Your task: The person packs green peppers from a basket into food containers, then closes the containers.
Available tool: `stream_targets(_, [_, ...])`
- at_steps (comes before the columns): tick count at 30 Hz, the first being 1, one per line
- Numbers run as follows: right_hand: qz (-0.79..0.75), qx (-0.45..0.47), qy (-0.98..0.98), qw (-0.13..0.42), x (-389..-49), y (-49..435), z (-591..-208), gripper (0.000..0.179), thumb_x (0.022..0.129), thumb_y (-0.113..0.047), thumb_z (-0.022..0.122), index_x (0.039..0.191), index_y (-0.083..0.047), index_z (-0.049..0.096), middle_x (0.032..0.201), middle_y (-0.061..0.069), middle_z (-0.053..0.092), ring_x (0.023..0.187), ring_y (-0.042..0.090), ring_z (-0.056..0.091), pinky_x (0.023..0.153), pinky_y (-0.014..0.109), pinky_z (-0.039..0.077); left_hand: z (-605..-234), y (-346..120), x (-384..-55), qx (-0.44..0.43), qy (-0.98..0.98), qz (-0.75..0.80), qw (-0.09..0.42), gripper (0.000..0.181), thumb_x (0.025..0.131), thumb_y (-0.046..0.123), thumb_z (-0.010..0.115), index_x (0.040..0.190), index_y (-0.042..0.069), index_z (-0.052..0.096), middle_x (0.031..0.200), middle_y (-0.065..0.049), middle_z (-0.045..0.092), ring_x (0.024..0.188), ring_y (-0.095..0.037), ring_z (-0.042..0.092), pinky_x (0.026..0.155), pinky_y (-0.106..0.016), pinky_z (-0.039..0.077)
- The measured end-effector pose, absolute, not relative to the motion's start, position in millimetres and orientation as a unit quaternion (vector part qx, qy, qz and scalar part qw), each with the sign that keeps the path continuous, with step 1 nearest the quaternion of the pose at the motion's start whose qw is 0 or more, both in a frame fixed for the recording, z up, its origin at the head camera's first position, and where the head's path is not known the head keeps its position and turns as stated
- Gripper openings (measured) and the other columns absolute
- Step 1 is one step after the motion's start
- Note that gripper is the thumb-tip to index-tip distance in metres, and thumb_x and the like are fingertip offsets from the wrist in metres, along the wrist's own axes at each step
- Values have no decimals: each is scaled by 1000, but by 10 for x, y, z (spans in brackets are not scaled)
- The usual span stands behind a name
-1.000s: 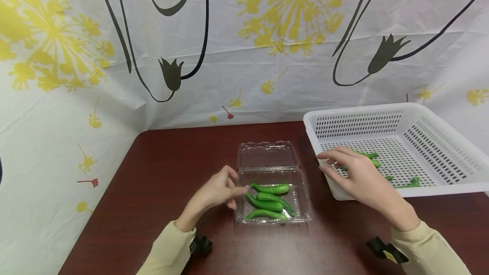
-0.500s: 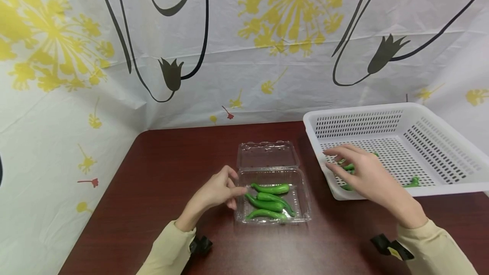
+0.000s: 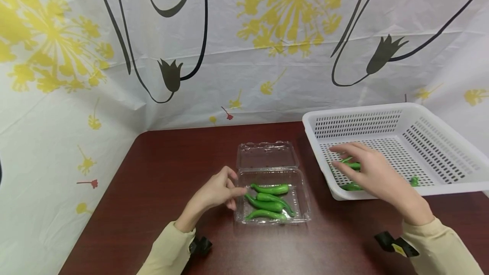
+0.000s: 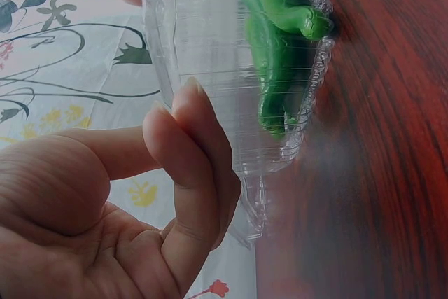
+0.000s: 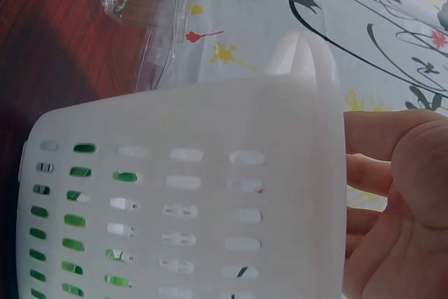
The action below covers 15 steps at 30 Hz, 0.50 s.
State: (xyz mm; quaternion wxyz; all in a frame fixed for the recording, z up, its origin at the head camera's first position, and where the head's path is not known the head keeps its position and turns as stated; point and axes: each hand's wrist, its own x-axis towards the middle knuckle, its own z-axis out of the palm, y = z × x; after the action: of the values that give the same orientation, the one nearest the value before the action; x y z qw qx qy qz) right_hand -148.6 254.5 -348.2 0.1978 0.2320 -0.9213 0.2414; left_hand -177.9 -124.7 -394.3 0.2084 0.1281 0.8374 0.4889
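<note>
Worktop (image 3: pixel 183 156), white basket (image 3: pixel 351 116), clear lidded box (image 3: pixel 302 192), green peppers (image 3: pixel 267 214).
Right hand (image 3: pixel 368 171): spread above basket's left side, nothing visibly held. Left hand (image 3: pixel 215 192): left of basket, loosely bent at box rim; grip, if any, unclear. Peppers: some in basket, four boxed left of it; probably light, firm, slick, stems snappable; best pinched mid-body.

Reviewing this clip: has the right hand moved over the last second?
Yes, to the right. In the head view, its fingertips overlapped the white basket's left rim; now the right hand shows them right of that rim.
</note>
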Motion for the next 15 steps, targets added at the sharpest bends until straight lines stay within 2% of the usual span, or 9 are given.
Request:
stream_targets(4, [232,222,-927,193,-1490,2585,-3481,37,88,-13,79,124,-9,68,116,9,68,89,24,71,75,46,57,-3939,-1248,-1780,129,836,490,209,44,95,15,73,121,-5,45,78,-15,65,51,-20,65,60,-36,54])
stream_targets(8, [229,209,-935,170,-1489,2621,-3477,37,91,-20,77,125,-8,67,120,14,67,92,29,71,77,53,55,-3939,-1251,-1787,129,837,488,211,43,95,15,73,121,-4,45,78,-16,66,51,-19,65,60,-32,53])
stream_targets(15, [235,203,-938,152,-1495,2659,-3466,38,92,-16,76,126,-6,66,121,18,65,95,34,70,79,56,55,-3946,-1253,-1791,128,837,488,212,42,95,15,73,121,-4,45,77,-15,65,51,-18,65,60,-31,53])
